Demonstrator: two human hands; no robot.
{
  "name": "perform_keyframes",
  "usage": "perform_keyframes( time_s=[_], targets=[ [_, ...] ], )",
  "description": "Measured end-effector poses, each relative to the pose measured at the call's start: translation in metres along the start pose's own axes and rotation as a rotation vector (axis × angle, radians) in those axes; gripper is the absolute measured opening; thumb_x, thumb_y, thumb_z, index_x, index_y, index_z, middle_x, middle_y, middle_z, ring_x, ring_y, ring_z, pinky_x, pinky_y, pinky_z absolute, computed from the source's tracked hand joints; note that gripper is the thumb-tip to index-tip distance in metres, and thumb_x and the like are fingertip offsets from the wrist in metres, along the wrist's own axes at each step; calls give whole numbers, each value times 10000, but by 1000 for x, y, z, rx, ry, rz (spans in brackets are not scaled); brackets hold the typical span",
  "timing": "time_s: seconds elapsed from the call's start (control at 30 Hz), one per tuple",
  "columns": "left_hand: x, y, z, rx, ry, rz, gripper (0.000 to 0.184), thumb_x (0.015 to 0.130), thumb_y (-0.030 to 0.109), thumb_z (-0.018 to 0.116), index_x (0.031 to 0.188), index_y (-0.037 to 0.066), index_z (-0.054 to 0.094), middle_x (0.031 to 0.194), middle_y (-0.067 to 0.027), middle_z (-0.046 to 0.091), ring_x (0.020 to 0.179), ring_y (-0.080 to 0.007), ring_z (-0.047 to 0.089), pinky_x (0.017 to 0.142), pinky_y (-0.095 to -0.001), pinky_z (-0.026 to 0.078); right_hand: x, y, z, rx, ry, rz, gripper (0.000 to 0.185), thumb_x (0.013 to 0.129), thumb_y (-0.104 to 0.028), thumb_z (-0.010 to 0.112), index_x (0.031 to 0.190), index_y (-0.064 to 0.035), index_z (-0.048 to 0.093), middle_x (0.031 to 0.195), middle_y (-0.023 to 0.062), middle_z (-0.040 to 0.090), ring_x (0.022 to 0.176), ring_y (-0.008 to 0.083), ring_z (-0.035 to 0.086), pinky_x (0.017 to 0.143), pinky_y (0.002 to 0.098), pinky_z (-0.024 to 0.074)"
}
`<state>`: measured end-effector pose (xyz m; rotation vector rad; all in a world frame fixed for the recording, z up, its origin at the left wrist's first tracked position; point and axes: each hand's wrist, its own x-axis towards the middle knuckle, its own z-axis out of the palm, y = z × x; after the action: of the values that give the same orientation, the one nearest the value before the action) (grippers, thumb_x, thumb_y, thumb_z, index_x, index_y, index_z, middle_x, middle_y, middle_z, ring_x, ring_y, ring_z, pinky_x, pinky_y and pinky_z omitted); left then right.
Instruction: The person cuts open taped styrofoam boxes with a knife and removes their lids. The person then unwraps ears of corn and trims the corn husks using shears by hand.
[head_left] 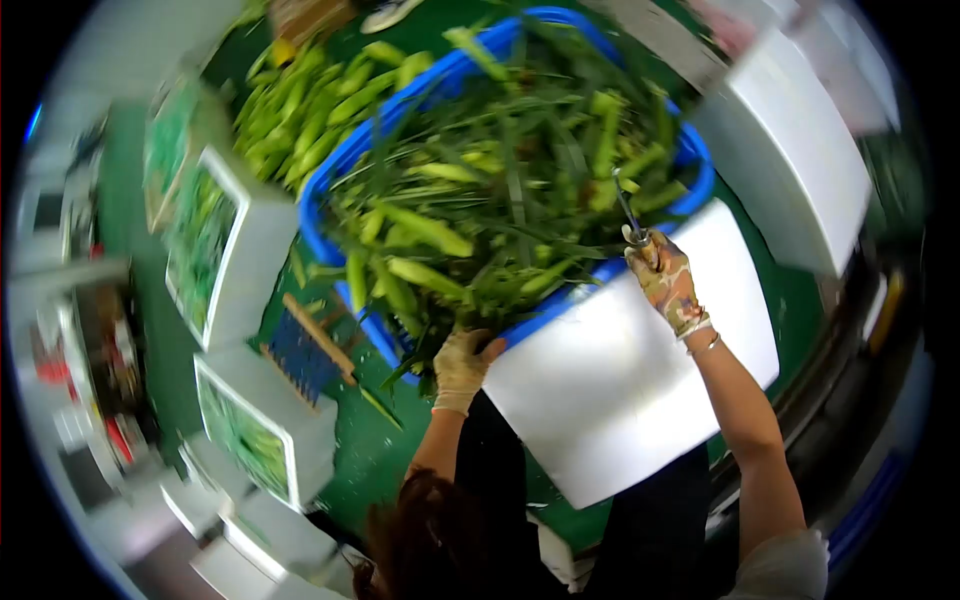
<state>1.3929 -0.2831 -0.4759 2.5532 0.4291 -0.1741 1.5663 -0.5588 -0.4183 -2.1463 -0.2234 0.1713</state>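
My left hand, in a pale glove, is at the near rim of a blue tub. Its fingers curl into the greenery there, and what they grip is hidden. Heaped in the tub are long green leaves and green corn ears in their husks. In a camouflage-patterned glove, my right hand closes around a slim metal tool at the tub's right side. The tool's thin end points up over the leaves; its exact kind is too blurred to tell.
A white board or lid slants between my legs and the tub. More green ears lie piled at the upper left. White foam boxes line the left, near a small blue-seated stool. Another white box stands at the upper right.
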Motion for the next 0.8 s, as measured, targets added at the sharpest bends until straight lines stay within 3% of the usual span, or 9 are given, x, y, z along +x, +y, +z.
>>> perform_keyframes(
  time_s=[0.13,0.17,0.27,0.33,0.37,0.47,0.57,0.67,0.8],
  targets=[
    [-2,-17,20,98,128,139,348,828,435,593,895,107,690,864,-105,647,816,-303,605,726,-389,485,-138,-2,-94,37,323,581,365,804,-111,607,1156,-45,536,773,76,576,691,127,552,643,264,464],
    [-3,0,16,707,86,85,387,846,441,562,1021,107,651,981,-109,631,874,-313,589,734,-389,482,-183,3,-116,-17,466,719,362,813,-131,596,1158,-45,533,765,75,572,674,136,547,634,271,464],
    [-6,52,8,241,291,305,427,774,133,672,1158,15,526,1099,-177,566,970,-327,541,806,-433,463,-327,37,-164,-180,741,987,388,834,-202,606,1160,-24,491,829,122,627,729,213,615,632,317,480],
    [-22,129,15,129,64,431,486,695,-32,670,1153,-9,511,1102,-196,555,1007,-343,533,875,-433,439,-399,65,-165,-155,770,1102,367,857,-213,607,1130,-2,480,865,144,638,786,253,638,641,325,486],
    [-36,174,29,67,75,739,523,667,-31,681,1157,-22,500,1096,-199,553,1026,-370,523,907,-422,426,-417,77,-158,-72,855,1073,302,885,-202,585,1086,6,497,865,129,641,781,254,637,639,317,489],
    [-83,277,112,-19,-221,851,505,723,-34,642,1200,-44,477,1214,-200,489,1171,-321,438,949,-425,404,-448,175,-114,279,1167,868,220,905,-205,561,1024,-21,565,814,52,631,708,140,603,592,270,485],
    [-110,345,203,282,-266,1107,501,797,170,620,1229,-27,461,1310,-217,414,1244,-374,349,1054,-458,239,-423,209,-129,843,948,990,222,910,-229,540,1040,-51,574,750,18,582,591,100,537,516,237,452],
    [-117,329,266,404,-30,1176,536,809,163,557,1276,-57,413,1318,-224,409,1267,-355,332,1067,-455,205,-396,231,-119,955,1018,1068,215,902,-229,545,1064,-89,563,727,3,559,523,93,498,450,241,435],
    [-115,318,279,367,2,1246,515,879,229,485,1303,-52,405,1320,-230,420,1261,-351,361,1051,-428,238,-386,272,-81,1332,1028,689,193,901,-282,538,977,-113,591,666,28,558,530,124,540,462,279,436]
  ],
)
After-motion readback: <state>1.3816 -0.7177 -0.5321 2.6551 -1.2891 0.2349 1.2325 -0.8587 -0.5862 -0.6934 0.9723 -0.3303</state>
